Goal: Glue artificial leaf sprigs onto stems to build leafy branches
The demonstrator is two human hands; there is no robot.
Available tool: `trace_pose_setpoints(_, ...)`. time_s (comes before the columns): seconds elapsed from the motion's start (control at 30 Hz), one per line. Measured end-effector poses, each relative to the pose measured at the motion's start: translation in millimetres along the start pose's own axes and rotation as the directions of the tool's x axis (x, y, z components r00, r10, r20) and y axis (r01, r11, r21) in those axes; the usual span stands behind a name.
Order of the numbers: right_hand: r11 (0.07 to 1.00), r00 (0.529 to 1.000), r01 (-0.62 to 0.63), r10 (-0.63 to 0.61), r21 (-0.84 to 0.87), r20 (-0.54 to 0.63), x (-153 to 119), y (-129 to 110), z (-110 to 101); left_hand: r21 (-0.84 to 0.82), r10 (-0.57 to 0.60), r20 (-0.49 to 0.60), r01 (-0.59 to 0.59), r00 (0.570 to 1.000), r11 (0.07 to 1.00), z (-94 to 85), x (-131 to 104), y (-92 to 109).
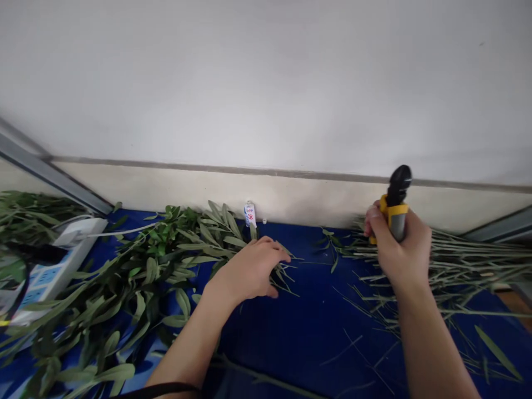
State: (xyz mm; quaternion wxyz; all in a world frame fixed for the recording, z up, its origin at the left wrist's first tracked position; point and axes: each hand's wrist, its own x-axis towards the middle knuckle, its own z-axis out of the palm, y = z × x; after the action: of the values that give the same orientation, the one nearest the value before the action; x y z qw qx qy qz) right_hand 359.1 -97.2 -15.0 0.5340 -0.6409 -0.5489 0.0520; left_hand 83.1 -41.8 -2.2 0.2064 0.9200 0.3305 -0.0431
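My left hand (251, 269) is over the cut ends of leafy green sprigs (216, 233), thumb and fingers apart; whether it touches the stems is unclear. My right hand (401, 246) is wrapped round pliers-like cutters (397, 208) with yellow and grey handles, their black head pointing up. Beneath and beside the right hand lies a pile of thin bare stems (465, 266). A larger heap of leafy branches (124, 293) spreads over the blue surface (291, 327) on the left.
A white power strip (62, 266) with cables lies at the left. A small labelled tube (250, 214) stands against the pale wall (291, 197). Grey metal bars (58, 174) slant at both sides. A long stem (266, 379) lies near the front.
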Motion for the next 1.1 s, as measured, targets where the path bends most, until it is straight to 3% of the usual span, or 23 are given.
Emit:
trace_pose_setpoints(0.1, 0.998, 0.997, -0.013, 0.018, -0.058, 0.080, 2, -11, 0, 0.088, -0.156, 0.083, 0.149, 0.984, 0.985, -1.7, -5, 2)
trace_pose_setpoints(0.2, 0.990, 0.959, 0.067, -0.031, -0.122, 0.280, 2, -21, -1, 0.158, -0.202, 0.080, 0.188, 0.976, 0.970, 1.6, -2, 4)
trace_pose_setpoints(0.3, 0.983, 0.907, 0.125, -0.060, -0.132, 0.416, 2, -25, -1, 0.153, -0.191, 0.065, 0.179, 0.979, 0.972, 3.6, 2, 3)
trace_pose_setpoints(0.4, 0.985, 0.893, 0.121, -0.054, -0.122, 0.448, 2, -26, -3, 0.129, -0.161, 0.038, 0.155, 0.986, 0.980, 0.2, -1, 0)
trace_pose_setpoints(0.5, 0.988, 0.891, 0.087, -0.021, -0.125, 0.454, 3, -29, -5, 0.097, -0.111, -0.016, 0.112, 0.994, 0.989, -5.8, -8, 0)
trace_pose_setpoints(0.6, 0.986, 0.858, -0.009, 0.094, -0.168, 0.504, -3, -31, -6, 0.104, -0.065, -0.050, 0.070, 0.997, 0.992, -11.1, -13, 3)
trace_pose_setpoints(0.77, 0.951, 0.796, -0.185, 0.292, -0.246, 0.530, -43, -21, 2, 0.137, -0.052, -0.164, 0.075, 0.985, 0.988, -21.4, -20, 17)
trace_pose_setpoints(0.93, 0.947, 0.768, -0.043, 0.236, -0.319, 0.596, -93, -1, 12, 0.205, -0.010, -0.344, 0.085, 0.939, 0.975, -29.1, -31, 35)
trace_pose_setpoints(1.1, 0.915, 0.830, 0.122, 0.118, -0.384, 0.545, -123, 2, 13, 0.308, 0.103, -0.479, 0.057, 0.871, 0.950, -46.7, -40, 47)
